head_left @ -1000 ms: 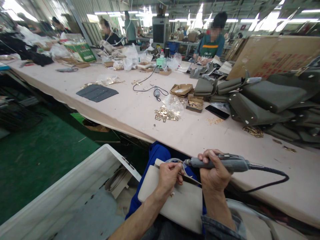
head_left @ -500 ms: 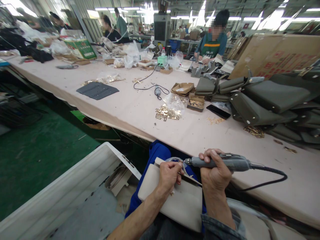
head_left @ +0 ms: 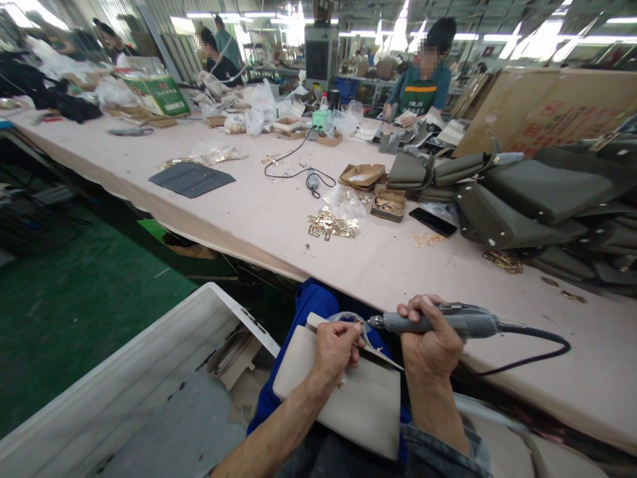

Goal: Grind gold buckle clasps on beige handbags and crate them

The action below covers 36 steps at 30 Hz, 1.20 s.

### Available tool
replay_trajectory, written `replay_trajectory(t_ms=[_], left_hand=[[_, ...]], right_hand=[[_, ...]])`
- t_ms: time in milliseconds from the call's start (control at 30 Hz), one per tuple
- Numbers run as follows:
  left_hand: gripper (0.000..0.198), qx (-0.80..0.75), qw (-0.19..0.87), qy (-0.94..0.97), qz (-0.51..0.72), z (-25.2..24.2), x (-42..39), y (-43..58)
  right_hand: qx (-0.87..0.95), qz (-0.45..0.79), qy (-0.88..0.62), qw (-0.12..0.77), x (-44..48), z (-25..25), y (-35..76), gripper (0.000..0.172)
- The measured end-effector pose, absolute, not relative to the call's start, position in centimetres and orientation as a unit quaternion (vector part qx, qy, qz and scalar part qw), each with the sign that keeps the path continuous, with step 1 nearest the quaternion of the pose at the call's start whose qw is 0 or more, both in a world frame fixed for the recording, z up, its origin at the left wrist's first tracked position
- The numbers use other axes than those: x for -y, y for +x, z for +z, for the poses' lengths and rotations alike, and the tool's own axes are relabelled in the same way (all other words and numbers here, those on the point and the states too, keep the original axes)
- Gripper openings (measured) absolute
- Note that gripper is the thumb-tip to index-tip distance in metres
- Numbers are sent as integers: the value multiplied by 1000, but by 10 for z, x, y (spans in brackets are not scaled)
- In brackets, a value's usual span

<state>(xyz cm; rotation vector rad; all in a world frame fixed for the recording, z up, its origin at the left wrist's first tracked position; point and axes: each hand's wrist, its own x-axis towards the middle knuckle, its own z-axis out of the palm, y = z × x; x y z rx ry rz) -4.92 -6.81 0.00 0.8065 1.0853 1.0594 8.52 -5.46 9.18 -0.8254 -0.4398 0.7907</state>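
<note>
On my lap lies a cream handbag [head_left: 365, 405], tilted, with its flap edge lifted at the upper side. My left hand [head_left: 338, 348] is closed in a pinch at the bag's upper edge; a small gold-coloured fitting shows at the fingertips, but most of it is hidden. My right hand [head_left: 432, 338] is wrapped around a grey electric screwdriver [head_left: 448, 323]. The tool lies nearly level, its tip pointing left at the left fingertips. Whether the tip touches the fitting I cannot tell. Its black cable runs off to the right.
A white bin [head_left: 213, 299] holding cream pieces stands at my left. On the table [head_left: 259, 219] lie gold metal fittings [head_left: 331, 224], an open small box [head_left: 388, 206], a black phone [head_left: 432, 222] and a dark pad [head_left: 192, 179]. Dark green bags [head_left: 542, 186] are heaped right. A co-worker [head_left: 423, 86] stands across.
The view has shifted very slightly. Both hands, the bag and the screwdriver keep almost the same positions.
</note>
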Motion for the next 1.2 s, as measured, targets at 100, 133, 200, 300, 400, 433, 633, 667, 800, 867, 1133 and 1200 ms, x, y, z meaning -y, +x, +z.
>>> replay_trajectory(t_ms=[100,133,200,300,400,433,633,667,800,867,1133,1200], left_hand=[[38,-481,651,366,459,1,68,-50],[38,-480,652,368,458,1,68,-50],[37,-479,653,368,457,4,67,-50],[36,-484,652,364,456,7,67,-50],[37,-487,651,368,451,7,67,-50],[37,-485,651,371,451,6,68,-50],[36,-482,649,378,451,3,69,-52],[36,-482,650,380,449,3,69,-52],[36,-483,650,384,444,-1,69,-52],[35,-480,653,380,445,-3,69,-52],[36,-473,653,384,450,0,69,-53],[37,-474,655,385,445,0,69,-53]], right_hand=[[206,373,-386,818,55,92,85,20],[205,373,-386,818,55,92,85,20],[202,377,-384,819,55,91,85,19],[198,383,-380,818,55,90,86,18],[199,385,-380,817,54,90,87,18],[199,387,-379,816,54,90,87,19],[206,389,-384,811,54,88,90,19],[208,388,-385,811,54,88,90,19],[219,384,-384,811,55,90,89,20],[230,382,-385,808,56,92,87,21],[257,369,-391,803,60,100,81,17],[256,367,-390,805,61,101,80,17]])
